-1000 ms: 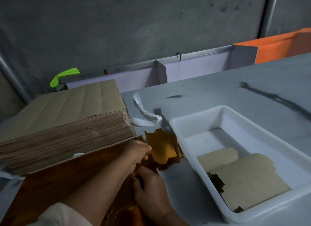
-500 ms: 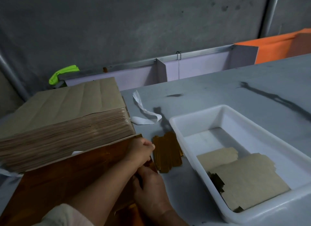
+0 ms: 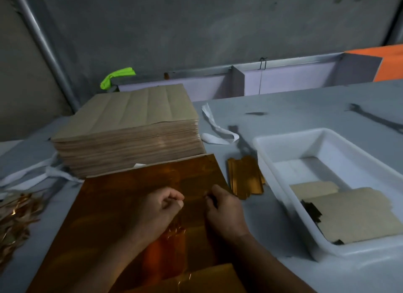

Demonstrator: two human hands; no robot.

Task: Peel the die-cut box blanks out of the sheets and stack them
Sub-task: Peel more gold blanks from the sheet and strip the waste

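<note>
A large gold foil sheet (image 3: 122,207) lies flat in front of me, its far edge against a tall stack of brown sheets (image 3: 130,126). My left hand (image 3: 159,212) rests on the sheet's middle with fingers curled and thumb against forefinger; nothing shows in it. At the sheet's right edge my right hand (image 3: 226,214) pinches the foil with curled fingers. A small pile of peeled gold blanks (image 3: 245,177) lies on the table just beyond the right hand, apart from both hands.
A white plastic tub (image 3: 322,137) at the right holds brown card blanks (image 3: 353,218). Gold scrap trimmings (image 3: 13,218) are heaped at the left edge. A white strap (image 3: 216,131) lies behind the gold pile. A low partition (image 3: 283,81) runs along the table's far side.
Both hands have drawn back toward me from the sheet's far right corner. The fanned gold blanks now lie squared in a neat pile beside the tub.
</note>
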